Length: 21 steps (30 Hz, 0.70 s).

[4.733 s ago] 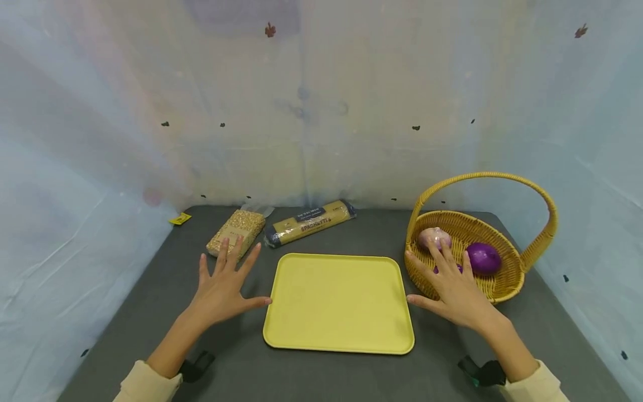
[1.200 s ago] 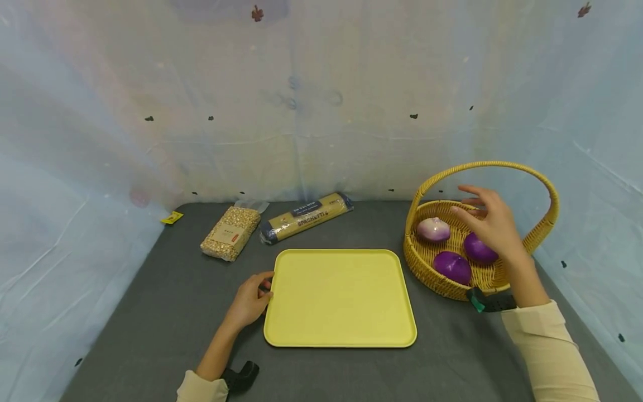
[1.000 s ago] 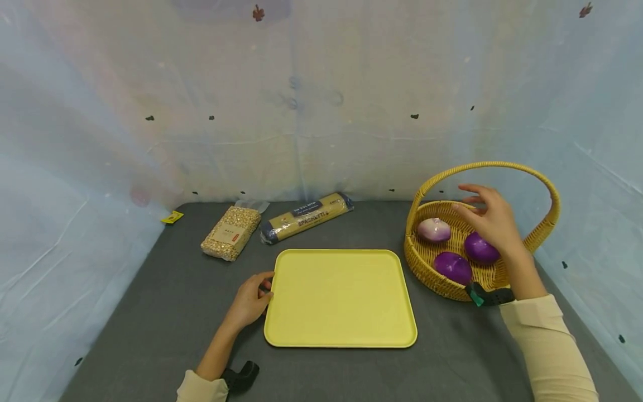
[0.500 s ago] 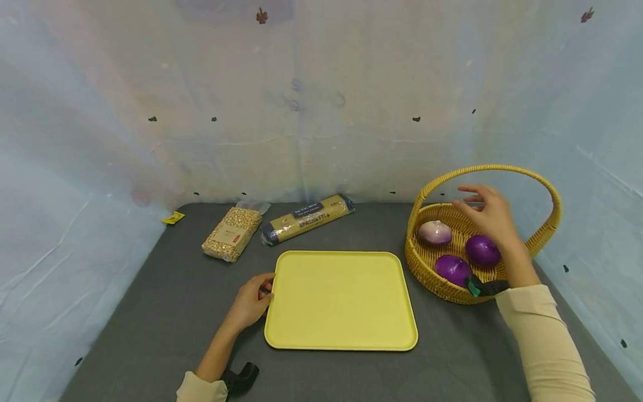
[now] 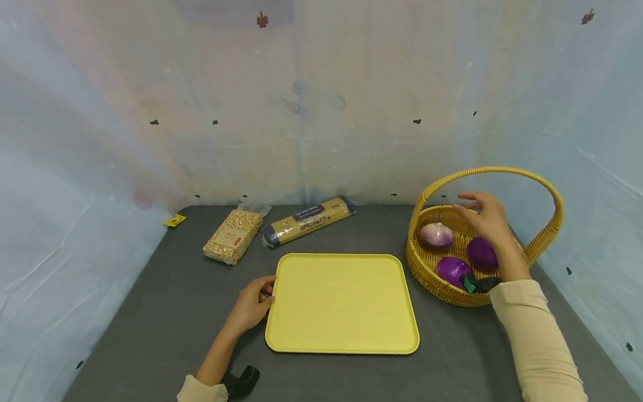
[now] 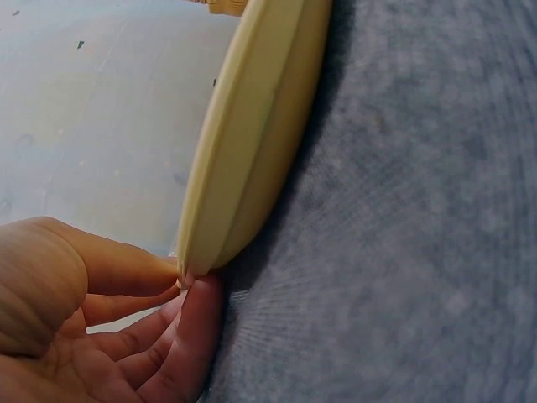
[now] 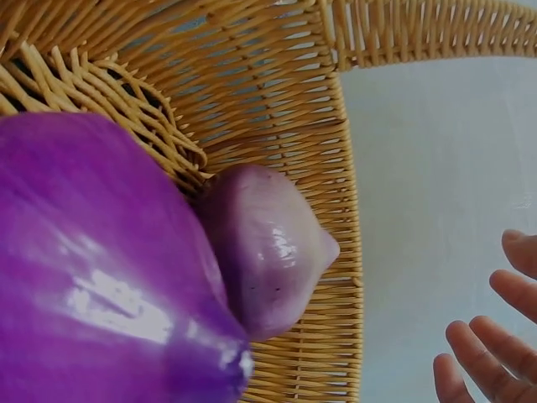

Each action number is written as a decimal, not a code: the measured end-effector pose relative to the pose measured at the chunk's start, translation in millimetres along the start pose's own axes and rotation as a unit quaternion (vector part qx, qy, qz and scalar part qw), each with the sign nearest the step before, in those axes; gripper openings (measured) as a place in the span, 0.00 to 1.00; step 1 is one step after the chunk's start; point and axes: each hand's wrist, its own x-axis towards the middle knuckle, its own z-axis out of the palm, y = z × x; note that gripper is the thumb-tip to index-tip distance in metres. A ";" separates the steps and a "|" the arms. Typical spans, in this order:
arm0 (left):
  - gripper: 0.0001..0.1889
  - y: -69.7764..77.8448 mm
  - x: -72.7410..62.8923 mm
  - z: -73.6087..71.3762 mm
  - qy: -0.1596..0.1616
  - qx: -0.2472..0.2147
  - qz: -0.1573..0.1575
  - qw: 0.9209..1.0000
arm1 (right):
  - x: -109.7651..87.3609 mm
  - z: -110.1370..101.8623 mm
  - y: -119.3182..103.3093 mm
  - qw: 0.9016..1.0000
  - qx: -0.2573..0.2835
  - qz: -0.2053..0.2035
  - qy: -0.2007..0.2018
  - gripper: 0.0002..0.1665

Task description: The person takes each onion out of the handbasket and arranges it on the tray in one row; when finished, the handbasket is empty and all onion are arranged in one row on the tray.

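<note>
My left hand [image 5: 248, 306] pinches the left edge of a yellow rectangular tray [image 5: 341, 301] that lies on the dark table. In the left wrist view the thumb is on the rim of the tray [image 6: 239, 151] and the fingertips tuck below it. My right hand [image 5: 488, 218] hovers over a yellow wicker basket [image 5: 421, 271], under its arched handle, with loosely bent fingers and nothing in them. Inside the basket lie a pale purple onion [image 5: 436, 235] and two deep purple onions, one in front [image 5: 451, 269], the other [image 5: 481, 253] partly behind my right wrist.
A clear bag of yellowish grains [image 5: 233, 237] lies at the back left of the table. Right of it is a spaghetti packet [image 5: 308, 221]. A small yellow tag [image 5: 174, 220] sits at the left table edge. Pale curtains enclose the table's back and sides.
Earlier both hands were spread beside the tray. The left hand has since taken hold of its left edge; the right has moved over the basket's far side. Lately the right forearm shifts slightly left.
</note>
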 end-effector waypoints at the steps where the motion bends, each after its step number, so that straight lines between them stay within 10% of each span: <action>1: 0.24 -0.4 0.0 0.0 0.001 0.000 -0.001 1.000 | 0.3 1.1 1.6 1.000 0.000 -0.002 0.000 0.24; 21: 0.23 -3.3 -2.3 1.8 0.008 -0.006 0.007 1.000 | -1.3 25.3 29.5 1.000 -0.016 0.011 -0.017 0.24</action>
